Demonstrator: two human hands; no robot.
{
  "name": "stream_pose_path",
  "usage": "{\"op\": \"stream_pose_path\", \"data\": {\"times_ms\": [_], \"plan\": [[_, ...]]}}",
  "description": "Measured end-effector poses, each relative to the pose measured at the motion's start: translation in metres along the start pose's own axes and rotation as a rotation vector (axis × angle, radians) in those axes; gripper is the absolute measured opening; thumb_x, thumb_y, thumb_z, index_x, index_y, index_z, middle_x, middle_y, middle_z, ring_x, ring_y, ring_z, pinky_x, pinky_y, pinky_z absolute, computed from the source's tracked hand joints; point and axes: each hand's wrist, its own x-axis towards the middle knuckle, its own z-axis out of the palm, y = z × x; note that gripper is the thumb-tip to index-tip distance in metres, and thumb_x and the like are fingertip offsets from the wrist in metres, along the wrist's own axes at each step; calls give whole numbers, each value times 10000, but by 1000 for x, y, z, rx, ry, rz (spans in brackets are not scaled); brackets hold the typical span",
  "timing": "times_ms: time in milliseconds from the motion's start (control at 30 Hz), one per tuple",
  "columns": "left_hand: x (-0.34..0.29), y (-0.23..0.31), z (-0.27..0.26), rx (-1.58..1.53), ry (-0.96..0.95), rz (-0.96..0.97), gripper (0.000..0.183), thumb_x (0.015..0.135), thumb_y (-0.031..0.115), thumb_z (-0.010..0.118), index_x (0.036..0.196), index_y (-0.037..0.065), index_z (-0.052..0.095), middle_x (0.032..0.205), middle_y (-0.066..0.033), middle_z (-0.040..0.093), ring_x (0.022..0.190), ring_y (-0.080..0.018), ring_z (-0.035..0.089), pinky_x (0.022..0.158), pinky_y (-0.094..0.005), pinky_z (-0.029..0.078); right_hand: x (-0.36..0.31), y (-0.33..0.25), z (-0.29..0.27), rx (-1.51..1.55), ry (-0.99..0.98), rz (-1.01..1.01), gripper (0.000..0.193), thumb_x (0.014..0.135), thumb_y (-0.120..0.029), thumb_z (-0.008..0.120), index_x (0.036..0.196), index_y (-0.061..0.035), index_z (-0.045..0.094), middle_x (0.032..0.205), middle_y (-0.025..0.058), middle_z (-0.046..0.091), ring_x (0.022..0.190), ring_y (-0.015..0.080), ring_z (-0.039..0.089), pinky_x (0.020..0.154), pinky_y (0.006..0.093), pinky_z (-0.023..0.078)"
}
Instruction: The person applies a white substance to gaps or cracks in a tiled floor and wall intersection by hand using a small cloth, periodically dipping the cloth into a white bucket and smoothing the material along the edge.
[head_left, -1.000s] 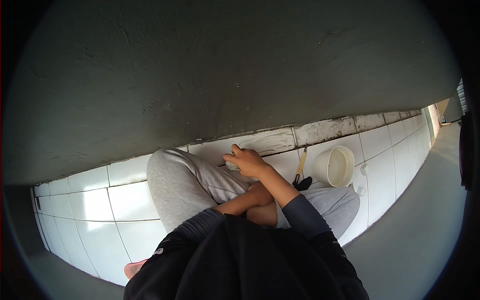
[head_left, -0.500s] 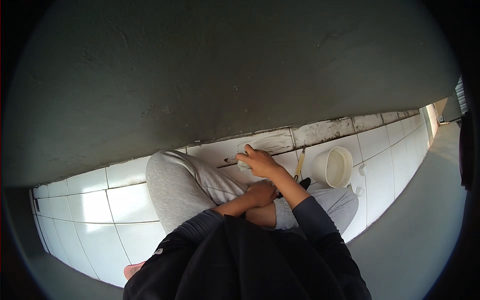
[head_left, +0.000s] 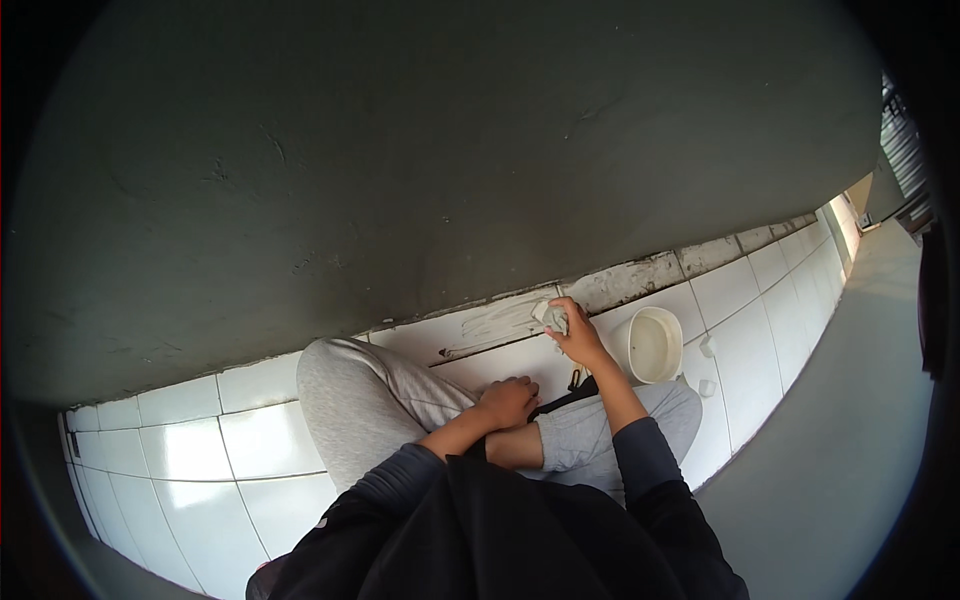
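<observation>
My right hand point(head_left: 577, 335) is closed around a crumpled whitish-grey cloth point(head_left: 552, 317), pressed on a white floor tile point(head_left: 400, 336) along the foot of the wall. Greyish wet smears run across that tile, with a dark mark near its lower left. My left hand point(head_left: 510, 402) lies with fingers extended by my crossed ankle and holds nothing that I can see. Right of my right forearm stands a white plastic tub point(head_left: 624, 350) with pale liquid inside. A thin yellow-handled tool point(head_left: 575, 379) lies beside that forearm, mostly hidden behind it.
A dark grey wall point(head_left: 420, 160) rises right in front of me. Farther right along its foot, the tile strip point(head_left: 630, 281) is stained with dark dirt. Two small white pieces point(head_left: 708, 346) lie right of the tub. My grey-trousered knees point(head_left: 345, 400) flank my hands.
My right hand has slid the cloth rightward along the tile, leaving smears in view where it was. The forearm now covers most of the yellow-handled tool. My left hand stays low by my ankle.
</observation>
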Motion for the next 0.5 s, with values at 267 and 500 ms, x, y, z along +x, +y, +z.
{"op": "stream_pose_path", "data": {"times_ms": [267, 500], "plan": [[-53, 28, -144, 66, 676, 226, 86, 792, 73, 541, 861, 40, 581, 855, -89, 577, 816, -270, 556, 703, -365, 436, -43, -52, 5, 2047, 233, 344, 344, 840, -334, 589, 1135, -220, 455, 899, -3, 526, 663, 151, 463, 611, 313, 383], [-143, 25, -281, 937, 1112, 311, 207, 658, 13, 592, 851, 80, 561, 847, -33, 551, 798, -203, 520, 702, -359, 362, -29, -97, -31, 2099, 324, 345, 362, 828, -501, 524, 1032, -204, 492, 818, -6, 519, 580, 132, 420, 550, 283, 340]]}}
